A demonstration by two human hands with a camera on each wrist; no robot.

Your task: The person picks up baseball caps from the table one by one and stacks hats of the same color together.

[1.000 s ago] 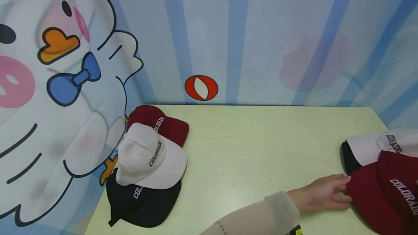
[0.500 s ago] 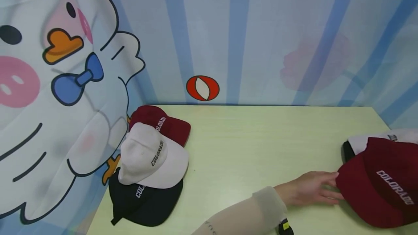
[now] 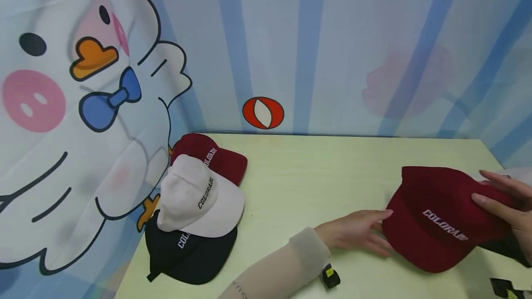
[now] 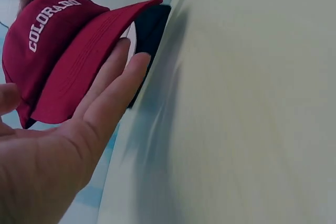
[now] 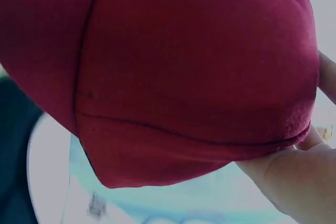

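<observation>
Right hand has its fingers wrapped around the crown of a red COLORADO cap, thumb laid across the near side, right part of the frame. Left hand is looser: fingers pretty much straight, tips right at the brim. Beige sleeve angles up from bottom center. Over on the left of the desk, a white cap overlaps a black cap and another maroon one.

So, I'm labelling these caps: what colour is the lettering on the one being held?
White lettering on the dark red cap; clearest in the head view.
</observation>
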